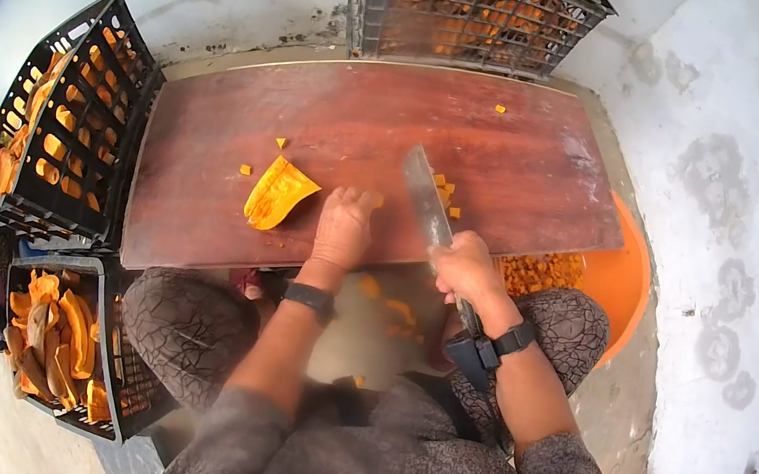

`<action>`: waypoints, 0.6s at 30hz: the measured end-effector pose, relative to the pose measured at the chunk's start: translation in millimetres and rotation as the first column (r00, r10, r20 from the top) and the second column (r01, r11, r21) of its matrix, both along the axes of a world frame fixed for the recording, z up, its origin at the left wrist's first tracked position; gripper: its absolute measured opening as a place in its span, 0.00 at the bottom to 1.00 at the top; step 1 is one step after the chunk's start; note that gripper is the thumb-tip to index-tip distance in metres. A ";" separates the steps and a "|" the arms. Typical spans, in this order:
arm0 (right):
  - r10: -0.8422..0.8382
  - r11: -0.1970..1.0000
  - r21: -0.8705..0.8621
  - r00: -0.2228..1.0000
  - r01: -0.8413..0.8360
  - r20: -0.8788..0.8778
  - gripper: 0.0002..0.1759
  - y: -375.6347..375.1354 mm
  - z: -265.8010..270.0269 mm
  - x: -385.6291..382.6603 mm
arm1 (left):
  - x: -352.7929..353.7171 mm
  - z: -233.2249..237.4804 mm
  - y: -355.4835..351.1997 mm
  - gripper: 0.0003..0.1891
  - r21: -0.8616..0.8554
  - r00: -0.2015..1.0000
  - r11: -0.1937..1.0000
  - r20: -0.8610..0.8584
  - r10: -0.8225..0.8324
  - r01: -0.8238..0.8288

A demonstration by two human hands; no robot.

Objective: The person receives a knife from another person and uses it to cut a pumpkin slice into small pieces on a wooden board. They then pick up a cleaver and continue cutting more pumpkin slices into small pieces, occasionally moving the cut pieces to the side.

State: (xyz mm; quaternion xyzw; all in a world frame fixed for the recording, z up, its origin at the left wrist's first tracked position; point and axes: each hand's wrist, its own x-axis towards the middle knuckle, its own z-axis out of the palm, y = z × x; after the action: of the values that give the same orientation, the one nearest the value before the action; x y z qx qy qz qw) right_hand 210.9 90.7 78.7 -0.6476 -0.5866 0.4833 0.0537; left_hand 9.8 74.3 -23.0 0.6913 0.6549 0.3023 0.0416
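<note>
My right hand (467,271) grips the handle of a large knife (427,195). Its broad blade points up and away, over the reddish-brown board (218,117). Diced pumpkin (446,188) lies just right of the blade. Left of the knife, my left hand (344,226) rests on the board with its fingers bent together. A small pumpkin piece (379,201) shows at the fingertips, the rest of it hidden by them. Beside this hand lies a bigger curved pumpkin chunk (282,191), with small scraps near it.
An orange tub (633,282) with diced pumpkin (541,274) sits partly under the board's right end. Black crates of pumpkin pieces stand at the left (86,114), lower left (111,291) and back (470,9). A white wall (751,201) borders the right.
</note>
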 end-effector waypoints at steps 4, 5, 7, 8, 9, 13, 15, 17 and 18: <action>0.022 0.998 0.060 1.000 -0.021 -0.021 0.17 -5.4 7.4 -6.7 | 15.1 -1.5 -4.7 0.11 0.202 0.995 0.979 0.089 -0.045 0.026; 0.049 0.993 0.104 0.999 -0.051 0.021 0.17 -5.6 8.2 -7.7 | 16.5 -1.3 -7.5 0.11 0.199 0.995 0.980 0.090 -0.044 0.026; 0.067 0.987 0.144 0.997 -0.073 0.044 0.17 -6.1 6.3 -6.5 | 18.6 -1.3 -13.3 0.09 0.261 0.990 0.964 0.137 0.022 -0.058; 0.084 0.978 0.185 0.994 -0.095 0.067 0.17 -6.2 5.4 -5.7 | 18.0 -2.9 -14.9 0.09 0.260 0.990 0.964 0.138 0.025 -0.060; 0.085 0.978 0.184 0.994 -0.097 0.068 0.17 -6.8 4.4 -5.6 | 16.1 -4.4 -16.3 0.10 0.237 0.990 0.969 0.136 0.040 -0.072; 0.157 0.956 0.233 0.982 -0.178 0.108 0.17 -10.3 -3.9 -9.5 | 12.6 -7.2 -18.8 0.10 0.147 0.985 0.986 0.166 0.048 -0.073; 0.172 0.952 0.240 0.980 -0.192 0.100 0.17 -12.2 -5.9 -13.6 | 14.4 -9.2 -19.9 0.11 0.133 0.981 0.988 0.186 0.052 -0.078; 0.211 0.937 0.251 0.966 -0.244 0.150 0.18 -14.3 -3.6 -17.3 | 16.8 -11.5 -20.1 0.11 0.122 0.977 0.989 0.206 0.055 -0.081; 0.212 0.937 0.251 0.966 -0.245 0.151 0.18 -15.2 -3.0 -17.9 | 18.0 -11.6 -20.2 0.11 0.123 0.976 0.989 0.213 0.050 -0.078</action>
State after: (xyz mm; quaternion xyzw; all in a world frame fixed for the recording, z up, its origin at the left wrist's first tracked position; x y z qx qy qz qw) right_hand 193.0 75.5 75.7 -0.5902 -0.7199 0.3622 0.0482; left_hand 27.8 54.0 -34.6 0.6355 0.6477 0.4167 0.0552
